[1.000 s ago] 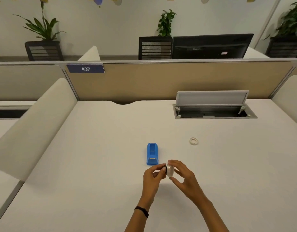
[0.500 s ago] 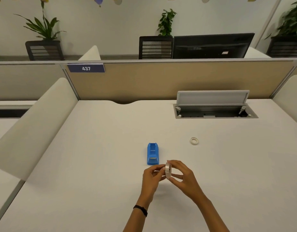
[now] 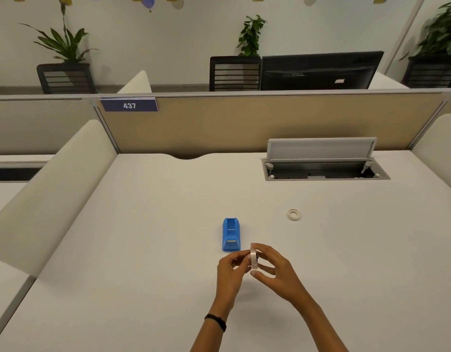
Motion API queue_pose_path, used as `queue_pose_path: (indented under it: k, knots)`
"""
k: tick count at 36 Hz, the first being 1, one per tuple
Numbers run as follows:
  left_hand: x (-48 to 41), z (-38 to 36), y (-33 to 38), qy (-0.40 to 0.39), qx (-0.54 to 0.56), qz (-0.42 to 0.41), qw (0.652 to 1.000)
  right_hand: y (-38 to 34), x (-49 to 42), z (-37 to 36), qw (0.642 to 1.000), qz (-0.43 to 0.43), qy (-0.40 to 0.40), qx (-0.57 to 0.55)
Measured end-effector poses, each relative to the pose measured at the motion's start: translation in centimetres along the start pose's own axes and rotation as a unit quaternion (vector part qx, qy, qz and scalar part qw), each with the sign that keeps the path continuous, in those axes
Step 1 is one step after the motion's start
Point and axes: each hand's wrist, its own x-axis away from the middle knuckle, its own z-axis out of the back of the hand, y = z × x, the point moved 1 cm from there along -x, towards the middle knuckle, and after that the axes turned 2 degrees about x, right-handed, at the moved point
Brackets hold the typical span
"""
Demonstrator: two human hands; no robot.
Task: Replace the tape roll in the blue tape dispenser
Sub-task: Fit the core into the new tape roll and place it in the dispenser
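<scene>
The blue tape dispenser (image 3: 231, 234) stands on the white desk, its well holding no roll. Just in front of it and slightly right, both hands hold a pale tape roll (image 3: 254, 258) upright, edge toward me. My right hand (image 3: 277, 271) grips the roll's rim from the right with thumb below and fingers above. My left hand (image 3: 230, 271) pinches at the roll's left face with fingertips; what it pinches is too small to make out. A thin, nearly spent tape ring (image 3: 293, 214) lies flat on the desk to the right of the dispenser.
An open cable hatch (image 3: 323, 171) with a raised lid sits at the back right of the desk. A beige partition (image 3: 244, 123) closes the far edge, and padded side dividers (image 3: 52, 189) flank the desk on the left and right.
The roll has turned from facing me flat-on to standing edge-on between the hands. Both hands stayed in the same spot in front of the dispenser.
</scene>
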Motion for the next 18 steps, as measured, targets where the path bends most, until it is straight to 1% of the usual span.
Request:
queue_pose_path:
  k: [6,11,18]
  knots:
    - [-0.17,0.09,0.02,-0.001,-0.022,-0.031,0.999,-0.59,-0.30,-0.51,0.997,-0.021,0.055,-0.043]
    - [-0.18,0.07,0.05,0.003,-0.037,-0.034,0.999,-0.49,-0.33,-0.39,0.997,-0.021,0.056,-0.045]
    - [-0.18,-0.08,0.68,-0.006,-0.065,-0.067,0.996,-0.27,-0.31,0.07,0.996,-0.029,0.057,-0.059]
